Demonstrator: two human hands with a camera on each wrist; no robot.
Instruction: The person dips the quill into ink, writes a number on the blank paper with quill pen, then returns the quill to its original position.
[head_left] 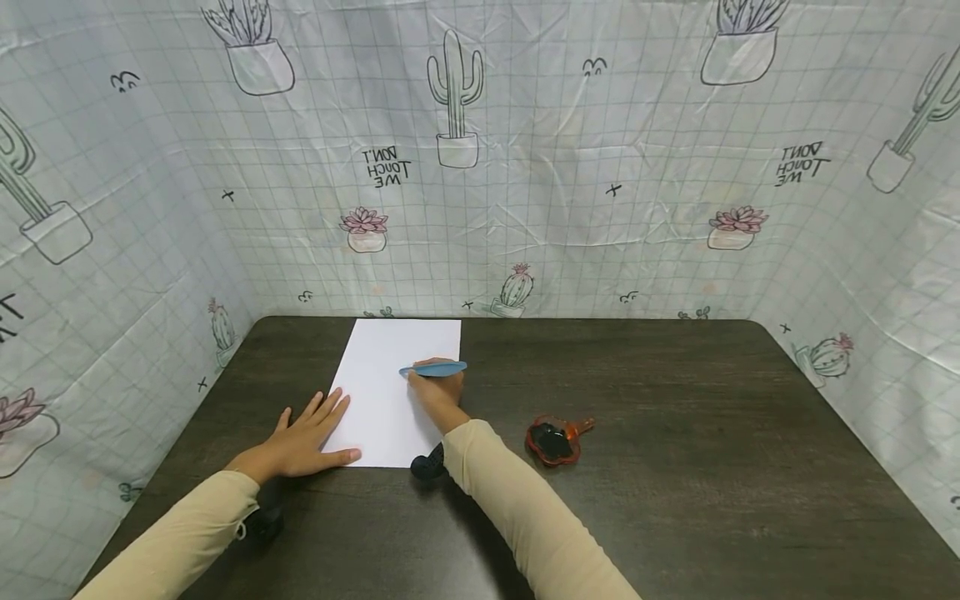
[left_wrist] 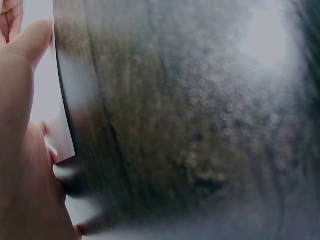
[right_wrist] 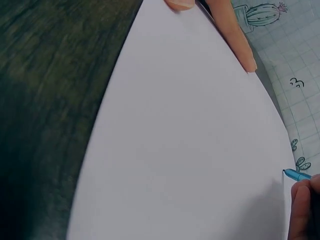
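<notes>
A white sheet of paper (head_left: 381, 408) lies on the dark table, left of the middle. My left hand (head_left: 306, 443) rests on its left edge, fingers spread, with the thumb over the near left corner. On the right half of the sheet, my right hand (head_left: 441, 393) pinches a blue feather-shaped pen (head_left: 438, 368). In the right wrist view, the tapered tip of the pen (right_wrist: 296, 174) ends in a dark point right at the paper (right_wrist: 185, 125). No mark stands out on the paper. Part of my left hand (left_wrist: 17, 95) fills the left side of the left wrist view.
To the right of my right forearm stands a clear orange flower-shaped dish (head_left: 553, 440) with black contents and a short handle. A grid-patterned cloth (head_left: 547, 183) with cactus drawings hangs behind and beside the table (head_left: 712, 450). Black wrist gear (head_left: 428, 465) shows under the right sleeve.
</notes>
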